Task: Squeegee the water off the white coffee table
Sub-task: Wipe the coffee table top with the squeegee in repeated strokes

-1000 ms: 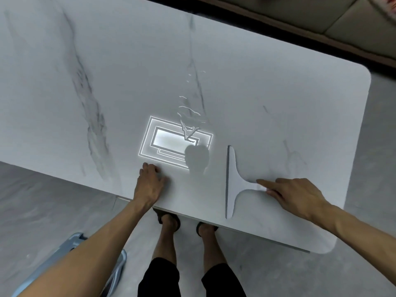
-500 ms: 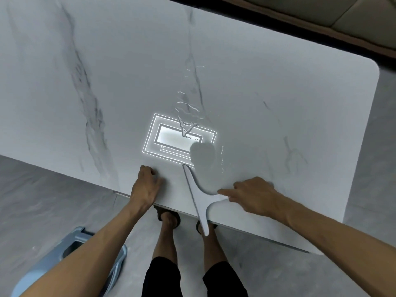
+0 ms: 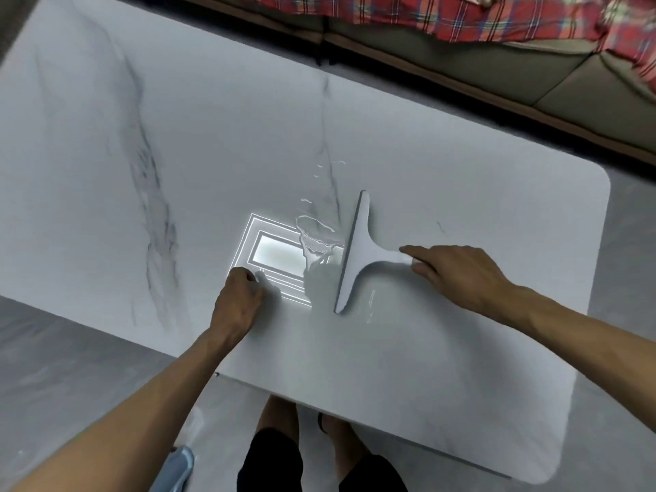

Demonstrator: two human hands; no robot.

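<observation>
A white T-shaped squeegee (image 3: 358, 255) lies blade-down on the white marble coffee table (image 3: 461, 349), its blade running near-to-far. My right hand (image 3: 458, 275) grips its short handle from the right. A puddle of water (image 3: 317, 236) spreads just left of the blade, with thin streaks reaching farther up the table. A wet film glistens near the blade's near end. My left hand (image 3: 239, 303) rests knuckles-down on the table left of the puddle, fingers curled, holding nothing.
A bright reflection of a ceiling light (image 3: 273, 255) shines on the tabletop between my hands. A sofa with a red plaid blanket (image 3: 497, 16) stands beyond the far edge. A light blue object (image 3: 177, 466) sits on the grey floor near my feet.
My right hand has carried the squeegee from the near edge of the table out to the right side of the puddle, blade turned more upright. My left hand stayed in place.
</observation>
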